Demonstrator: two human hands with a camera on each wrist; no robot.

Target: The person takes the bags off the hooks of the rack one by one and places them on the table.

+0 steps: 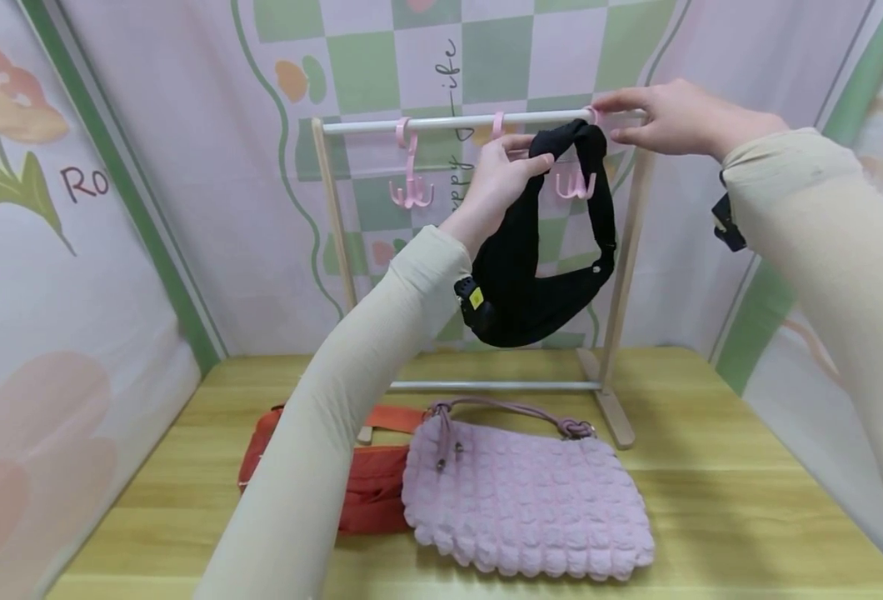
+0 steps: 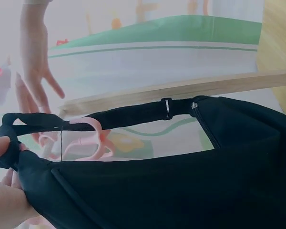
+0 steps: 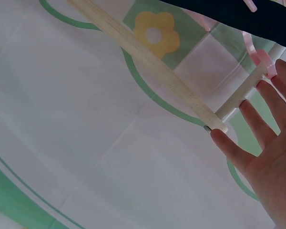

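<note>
A black shoulder bag (image 1: 520,292) hangs from my left hand (image 1: 496,187) in front of the rack's right side. My left thumb and fingers pinch the top of its strap, as the left wrist view also shows at the bag's narrow end (image 2: 12,148). Inside the strap's loop appear the prongs of a pink hook (image 1: 576,183) on the rail; whether the strap rests on it cannot be told. At the rail's right end is my right hand (image 1: 677,121), its fingers extended and spread beside the hook's top (image 3: 268,64). Nothing is gripped in that hand.
The wood-and-white rack (image 1: 359,127) stands on a wooden table (image 1: 711,500). Another pink hook (image 1: 411,192) hangs to the left, and a third hook top (image 1: 497,125) sits mid-rail. A puffy pink bag (image 1: 524,500) and a red bag (image 1: 377,492) lie in front.
</note>
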